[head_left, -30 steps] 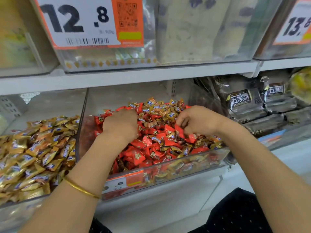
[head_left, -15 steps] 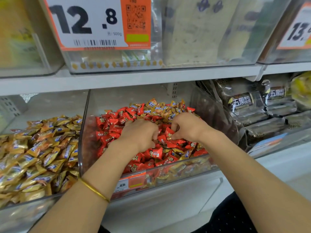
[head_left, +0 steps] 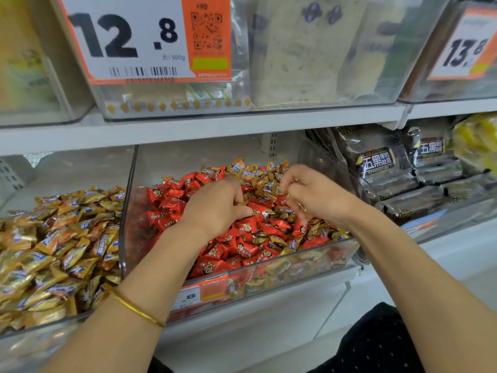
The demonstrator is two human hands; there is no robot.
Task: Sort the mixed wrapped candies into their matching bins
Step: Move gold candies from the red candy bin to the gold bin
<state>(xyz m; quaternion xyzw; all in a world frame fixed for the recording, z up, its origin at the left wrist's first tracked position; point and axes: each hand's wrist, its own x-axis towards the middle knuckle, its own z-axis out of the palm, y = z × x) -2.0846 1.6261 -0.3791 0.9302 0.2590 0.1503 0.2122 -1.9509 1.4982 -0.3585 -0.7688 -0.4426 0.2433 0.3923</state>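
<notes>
Up-frame since before, our left hand [head_left: 217, 208] and right hand [head_left: 314, 197] each keep a narrow grip on gold candies [head_left: 259, 183]; their gold bin [head_left: 32, 343] lies frame-left, nearest the left hand.

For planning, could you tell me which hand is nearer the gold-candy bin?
Left: the left hand is in the middle bin, just right of the gold-candy bin; the right hand is farther right.

"12.8" and "500g" on upper price tag [head_left: 129, 36]; "13.8" on right tag [head_left: 465, 49]; "五黑" on dark packets [head_left: 376, 162]
</notes>
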